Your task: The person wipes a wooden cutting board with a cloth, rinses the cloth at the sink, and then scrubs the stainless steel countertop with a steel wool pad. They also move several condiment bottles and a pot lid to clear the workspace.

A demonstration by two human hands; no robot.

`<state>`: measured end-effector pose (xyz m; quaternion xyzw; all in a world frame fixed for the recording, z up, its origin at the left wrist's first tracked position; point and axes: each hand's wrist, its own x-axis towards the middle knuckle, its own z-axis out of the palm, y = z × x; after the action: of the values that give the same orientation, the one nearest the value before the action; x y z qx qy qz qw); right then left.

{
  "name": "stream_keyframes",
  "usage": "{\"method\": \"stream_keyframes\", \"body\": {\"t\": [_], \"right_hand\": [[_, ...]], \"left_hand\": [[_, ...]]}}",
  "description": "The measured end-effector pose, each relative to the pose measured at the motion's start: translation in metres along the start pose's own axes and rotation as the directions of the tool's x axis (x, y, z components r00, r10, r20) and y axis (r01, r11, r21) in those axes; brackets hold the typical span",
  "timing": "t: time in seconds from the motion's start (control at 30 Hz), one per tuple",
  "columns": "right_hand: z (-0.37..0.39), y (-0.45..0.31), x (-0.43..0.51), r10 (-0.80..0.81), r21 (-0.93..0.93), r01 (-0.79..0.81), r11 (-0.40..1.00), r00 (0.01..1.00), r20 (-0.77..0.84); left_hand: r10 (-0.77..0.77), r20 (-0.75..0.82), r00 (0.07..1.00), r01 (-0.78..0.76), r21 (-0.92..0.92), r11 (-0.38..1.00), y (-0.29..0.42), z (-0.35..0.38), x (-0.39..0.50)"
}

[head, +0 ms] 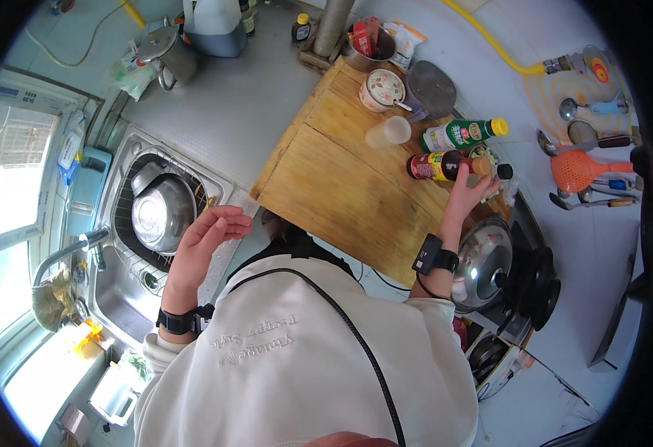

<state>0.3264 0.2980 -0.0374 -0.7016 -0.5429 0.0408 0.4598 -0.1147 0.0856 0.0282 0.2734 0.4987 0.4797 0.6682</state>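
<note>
Over the right end of the wooden counter, my right hand [470, 190] reaches among the bottles, its fingers spread at the orange-brown cap of a dark sauce bottle [435, 166]; whether it grips the cap I cannot tell. A green bottle with a yellow cap [460, 134] stands just behind, and a black bottle cap [504, 171] shows beyond my fingertips. My left hand [209, 234] hangs in the air between the sink and the wooden counter, fingers loosely bent, holding nothing. A translucent plastic cup [389, 132] and a lidded floral jar [383, 89] stand on the wooden top [332, 184].
At the left, metal bowls [164, 212] lie on a rack in the sink [122, 307]. A lidded glass pan [482, 262] sits near my right forearm. Ladles and an orange strainer [575, 170] hang on the right wall. A metal pipe [332, 28] rises behind the wooden counter.
</note>
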Motion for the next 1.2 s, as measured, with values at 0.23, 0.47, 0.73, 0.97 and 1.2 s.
{"method": "stream_keyframes", "body": {"t": [0.23, 0.47, 0.73, 0.97, 1.2], "right_hand": [[-0.019, 0.013, -0.005, -0.06, 0.075, 0.056, 0.996, 0.997, 0.045], [-0.033, -0.051, -0.019, -0.247, -0.063, 0.24, 0.969, 0.91, -0.332], [0.062, -0.202, -0.02, -0.451, 0.782, 0.108, 0.614, 0.861, 0.235], [0.278, -0.305, -0.058, -0.612, 0.619, 0.245, 0.746, 0.619, 0.493], [0.414, -0.343, -0.041, -0.525, 0.646, 0.161, 0.746, 0.739, 0.422]], "left_hand": [[0.004, -0.001, 1.0, -0.004, 0.003, 1.0, 0.003, 0.002, -0.001], [0.043, -0.007, 0.999, -0.042, 0.026, 0.999, 0.007, -0.002, -0.001], [0.059, -0.038, 0.998, -0.06, -0.026, 0.998, 0.003, -0.014, -0.001], [0.07, -0.247, 0.966, -0.093, -0.082, 0.992, -0.004, -0.033, -0.024], [-0.054, -0.5, 0.864, -0.058, -0.205, 0.977, -0.018, -0.05, -0.054]]}}
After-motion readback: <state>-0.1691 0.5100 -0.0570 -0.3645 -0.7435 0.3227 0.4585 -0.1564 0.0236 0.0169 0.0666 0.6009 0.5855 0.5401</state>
